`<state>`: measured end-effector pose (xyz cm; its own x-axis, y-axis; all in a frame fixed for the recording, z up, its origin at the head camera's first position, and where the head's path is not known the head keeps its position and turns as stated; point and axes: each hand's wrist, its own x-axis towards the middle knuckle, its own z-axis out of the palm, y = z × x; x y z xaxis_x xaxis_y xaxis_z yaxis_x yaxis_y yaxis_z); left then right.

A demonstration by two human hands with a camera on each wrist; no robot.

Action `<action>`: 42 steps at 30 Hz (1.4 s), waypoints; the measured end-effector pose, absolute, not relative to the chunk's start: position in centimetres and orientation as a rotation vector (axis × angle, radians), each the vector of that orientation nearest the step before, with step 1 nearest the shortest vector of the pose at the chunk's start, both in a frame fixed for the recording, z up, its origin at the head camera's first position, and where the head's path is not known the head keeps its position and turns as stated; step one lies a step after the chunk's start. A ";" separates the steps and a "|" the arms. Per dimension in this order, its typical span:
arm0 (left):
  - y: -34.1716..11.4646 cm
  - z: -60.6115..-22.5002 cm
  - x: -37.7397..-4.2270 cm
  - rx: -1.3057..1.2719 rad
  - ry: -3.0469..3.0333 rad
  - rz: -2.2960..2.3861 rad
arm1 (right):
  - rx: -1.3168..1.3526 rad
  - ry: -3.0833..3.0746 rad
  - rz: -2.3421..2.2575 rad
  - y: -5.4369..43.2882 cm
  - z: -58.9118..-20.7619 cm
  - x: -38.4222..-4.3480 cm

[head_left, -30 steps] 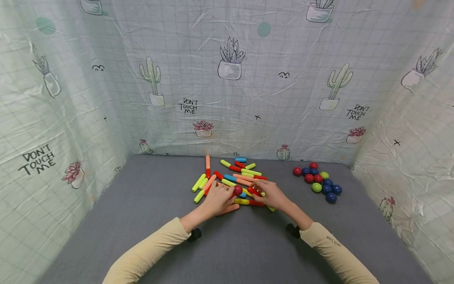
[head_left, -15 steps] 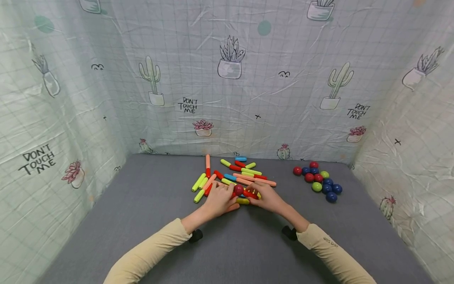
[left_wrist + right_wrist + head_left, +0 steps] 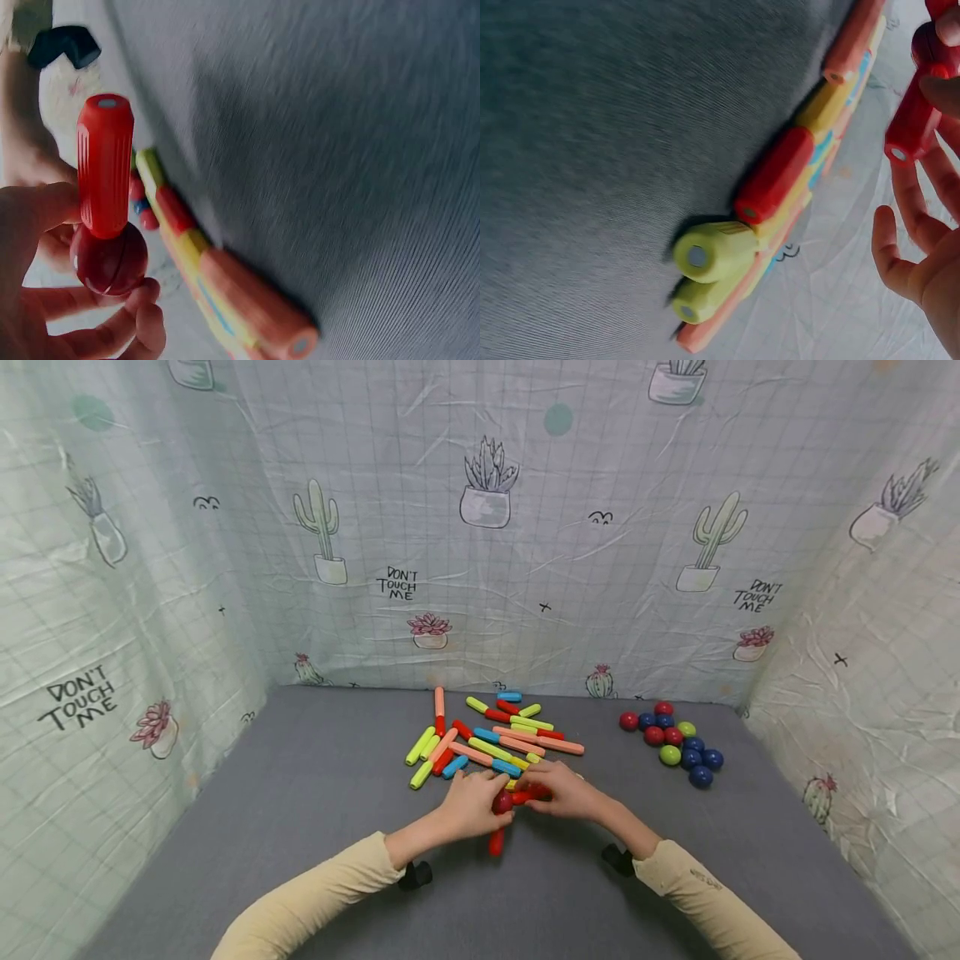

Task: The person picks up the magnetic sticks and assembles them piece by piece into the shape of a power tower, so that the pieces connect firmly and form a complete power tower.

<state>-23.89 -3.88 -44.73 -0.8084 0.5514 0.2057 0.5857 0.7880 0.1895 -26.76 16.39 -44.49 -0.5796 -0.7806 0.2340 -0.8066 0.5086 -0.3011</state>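
My left hand (image 3: 468,807) grips a dark red magnetic ball (image 3: 110,262) between thumb and fingers, just above the grey table. A red magnetic stick (image 3: 105,165) is attached to that ball and points toward me, past the left thumb. Across from it, my right hand (image 3: 567,792) pinches a second red magnetic stick (image 3: 916,118). This stick's inner end meets the ball; its outer end shows a silver magnet in the right wrist view. Curled right fingers partly cover it from the head.
Beyond the hands lies a loose pile of coloured sticks, with a yellow-green one (image 3: 421,746) at its left and a salmon one (image 3: 560,744) at its right. At the back right sit several balls, including a blue one (image 3: 701,777). A patterned curtain (image 3: 480,568) encloses the table.
Both hands have drawn toward me from the pile, bringing the ball and sticks. The right hand has moved left and closed on a red stick, which now meets the ball.
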 end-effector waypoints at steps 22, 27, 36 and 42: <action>-5.2 -46.7 -23.3 -1.486 -2.568 0.202 | 1.289 -2.554 0.406 20.4 -46.7 -27.9; -5.1 -46.9 -22.9 -1.530 -2.454 0.228 | 0.867 -2.566 0.261 25.6 -46.8 -30.6; -4.8 -46.7 -22.5 -1.505 -2.380 0.258 | 0.457 -2.716 0.029 31.0 -47.2 -35.4; -4.8 -46.8 -22.6 -1.502 -2.354 0.243 | 0.376 -2.850 -0.030 30.8 -47.5 -36.4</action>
